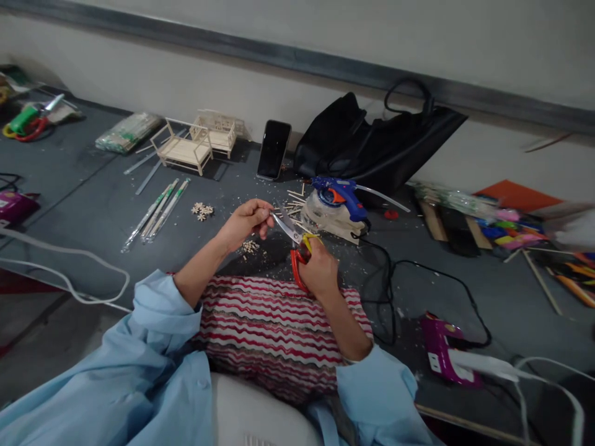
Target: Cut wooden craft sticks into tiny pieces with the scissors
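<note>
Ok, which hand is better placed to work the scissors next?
Probably the right hand: it grips the scissors by the handles. The left hand is up near the blade tips, away from the handles.

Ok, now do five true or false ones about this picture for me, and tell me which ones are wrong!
1. The right hand holds the scissors. True.
2. The phone lies flat. False: the phone is propped up at a slant.
3. Little wooden models stand to the left of the phone. True.
4. The bag by the wall is bright red. False: the bag is black.
5. The left hand grips the glue gun. False: the left hand is at the tip of the scissors, and the glue gun is not in either hand.
</note>
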Demonstrator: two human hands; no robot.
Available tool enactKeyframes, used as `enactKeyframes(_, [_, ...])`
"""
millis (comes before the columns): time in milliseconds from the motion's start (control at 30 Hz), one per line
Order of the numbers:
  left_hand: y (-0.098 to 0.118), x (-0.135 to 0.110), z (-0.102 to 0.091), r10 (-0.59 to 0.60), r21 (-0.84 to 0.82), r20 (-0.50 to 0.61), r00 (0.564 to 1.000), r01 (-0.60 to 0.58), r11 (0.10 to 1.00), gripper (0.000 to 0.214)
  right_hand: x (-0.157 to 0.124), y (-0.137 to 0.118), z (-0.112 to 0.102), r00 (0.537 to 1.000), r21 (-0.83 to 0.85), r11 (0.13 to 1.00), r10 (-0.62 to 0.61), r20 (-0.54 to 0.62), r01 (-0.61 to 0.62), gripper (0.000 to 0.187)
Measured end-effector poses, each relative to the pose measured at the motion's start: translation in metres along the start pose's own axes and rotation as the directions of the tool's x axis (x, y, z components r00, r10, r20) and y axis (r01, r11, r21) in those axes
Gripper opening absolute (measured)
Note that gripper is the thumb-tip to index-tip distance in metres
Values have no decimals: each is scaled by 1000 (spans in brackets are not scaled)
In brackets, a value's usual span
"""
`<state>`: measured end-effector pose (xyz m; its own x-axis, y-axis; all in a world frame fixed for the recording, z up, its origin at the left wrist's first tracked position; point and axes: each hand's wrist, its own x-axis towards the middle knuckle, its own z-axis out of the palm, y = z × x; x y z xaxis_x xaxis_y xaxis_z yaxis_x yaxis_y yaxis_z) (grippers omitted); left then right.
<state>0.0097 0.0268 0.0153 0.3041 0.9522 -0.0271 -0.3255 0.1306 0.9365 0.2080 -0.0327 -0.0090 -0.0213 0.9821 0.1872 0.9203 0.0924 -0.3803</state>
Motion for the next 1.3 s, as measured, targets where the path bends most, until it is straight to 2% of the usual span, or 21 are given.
enactKeyframes(133, [-5,-1,5,5,-77,19,1000,-3,997,15,-1,-1,2,997,54,996,-76,-20,77,22])
enactKeyframes(500, [-26,-5,21,-85,-209,-8,996,81,974,32,-1,2,5,995,84,992,-86,-39,89,26])
enactKeyframes(700, [-26,-7,24,-100,-218,-6,995,96,971,35,-2,1,4,994,103,989,-109,-20,110,19])
enactKeyframes(967, [-18,-10,23,-96,-218,71,993,109,970,23,-1,3,-1,996,129,990,-72,61,63,18])
enactKeyframes(1067, [-17,-10,22,-71,-198,95,993,89,976,18,0,4,-2,995,141,989,-51,83,39,17])
enactKeyframes(1300, [-21,-10,23,69,-69,58,996,-65,995,18,-2,1,-2,995,174,982,-81,58,69,16])
